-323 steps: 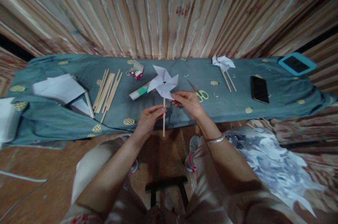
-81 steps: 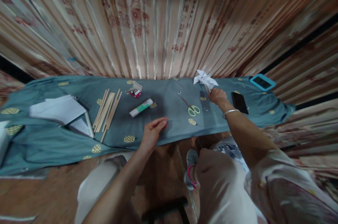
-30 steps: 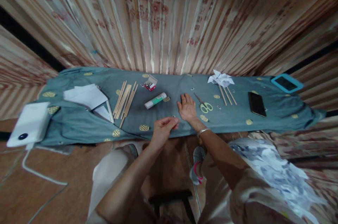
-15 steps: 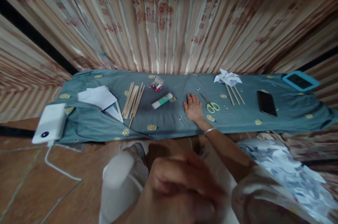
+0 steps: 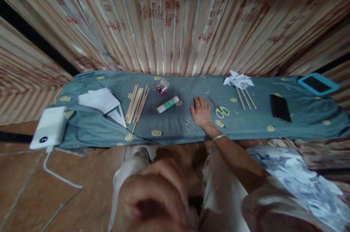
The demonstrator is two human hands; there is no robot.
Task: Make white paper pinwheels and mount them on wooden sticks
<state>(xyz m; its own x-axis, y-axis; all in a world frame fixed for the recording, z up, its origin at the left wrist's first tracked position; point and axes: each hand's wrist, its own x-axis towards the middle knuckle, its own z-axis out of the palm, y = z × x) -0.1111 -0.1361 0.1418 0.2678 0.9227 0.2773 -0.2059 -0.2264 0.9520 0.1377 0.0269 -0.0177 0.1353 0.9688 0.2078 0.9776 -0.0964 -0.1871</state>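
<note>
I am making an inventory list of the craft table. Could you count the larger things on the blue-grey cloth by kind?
Paper pinwheels: cluster, count unclear
Glue sticks: 1
Scissors: 1
Small red boxes: 1
Black phones: 1
Blue-framed tablets: 1
Bundles of wooden sticks: 1
Piles of white paper: 1
Total: 7, besides the pinwheels

Striped curtain [image 5: 175,20], brown floor [image 5: 54,195]

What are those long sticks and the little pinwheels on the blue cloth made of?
The sticks look like bare, pale wood or bamboo: tan, matte, thin and straight. The pinwheels look like plain white paper, matte, with crisp folded points.
</note>
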